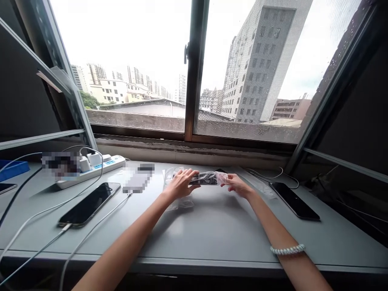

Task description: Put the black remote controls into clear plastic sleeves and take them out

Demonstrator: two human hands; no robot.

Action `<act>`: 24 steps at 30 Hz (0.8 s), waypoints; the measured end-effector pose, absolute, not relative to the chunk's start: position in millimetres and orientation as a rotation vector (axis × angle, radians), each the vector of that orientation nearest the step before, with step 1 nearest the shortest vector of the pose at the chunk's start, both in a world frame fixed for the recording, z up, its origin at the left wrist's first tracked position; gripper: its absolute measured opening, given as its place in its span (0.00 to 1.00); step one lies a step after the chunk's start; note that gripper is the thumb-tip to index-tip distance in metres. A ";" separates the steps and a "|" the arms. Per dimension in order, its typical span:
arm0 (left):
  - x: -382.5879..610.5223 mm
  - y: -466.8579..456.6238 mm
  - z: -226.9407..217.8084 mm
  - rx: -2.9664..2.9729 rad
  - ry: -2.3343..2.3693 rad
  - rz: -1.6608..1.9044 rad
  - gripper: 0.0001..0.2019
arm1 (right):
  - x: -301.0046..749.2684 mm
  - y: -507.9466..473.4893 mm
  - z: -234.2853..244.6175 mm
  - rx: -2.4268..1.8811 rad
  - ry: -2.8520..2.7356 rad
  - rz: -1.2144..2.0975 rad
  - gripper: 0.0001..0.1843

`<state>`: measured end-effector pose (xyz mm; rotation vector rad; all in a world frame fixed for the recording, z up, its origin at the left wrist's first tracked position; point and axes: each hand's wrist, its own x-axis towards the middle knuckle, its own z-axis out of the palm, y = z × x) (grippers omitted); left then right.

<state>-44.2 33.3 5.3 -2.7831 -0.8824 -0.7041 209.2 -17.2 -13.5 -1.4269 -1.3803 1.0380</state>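
A dark, flat item in a clear plastic bag (206, 178) is held between my two hands over the far middle of the table. My left hand (182, 184) grips its left end, thumb below and fingers on top. At the right end, my right hand (236, 184) pinches the bag's plastic between thumb and fingers. What the dark item is cannot be made out through the wrinkled film. More clear plastic (183, 203) lies beneath and beside my left hand. A pale coiled band circles my right wrist.
A phone (90, 204) with a white cable lies at left; another dark phone (294, 201) lies at right. Behind the left phone is a white power strip (110, 163) with plugs. Cables cross the grey table (212, 238). A window and metal frames rise behind.
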 end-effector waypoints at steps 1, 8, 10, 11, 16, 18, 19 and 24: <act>-43.5 32.5 5.5 -2.782 -0.875 -0.689 0.19 | 209.3 -17.6 -13.0 -1.430 -1.377 1.031 0.20; -38.7 28.7 4.3 -2.772 -0.881 -0.597 0.19 | 204.2 -24.1 -7.3 -1.512 -1.400 1.086 0.23; -38.2 27.2 3.9 -2.759 -0.874 -0.577 0.19 | 203.3 -26.7 -4.4 -1.508 -1.434 1.121 0.24; -38.2 26.4 3.8 -2.758 -0.858 -0.567 0.19 | 203.3 -28.0 -2.8 -1.517 -1.460 1.122 0.24; -38.9 24.4 4.3 -2.731 -0.693 -0.589 0.20 | 206.4 -32.7 2.8 -1.529 -1.573 1.037 0.22; -39.3 25.3 5.5 -2.686 -0.650 -0.615 0.20 | 207.4 -32.7 2.8 -1.509 -1.550 1.021 0.22; -39.4 26.0 6.2 -2.658 -0.634 -0.623 0.21 | 207.6 -32.2 2.4 -1.500 -1.534 1.024 0.22; -40.3 30.3 9.7 -2.550 -0.600 -0.643 0.19 | 206.4 -28.7 -1.6 -1.459 -1.463 1.043 0.21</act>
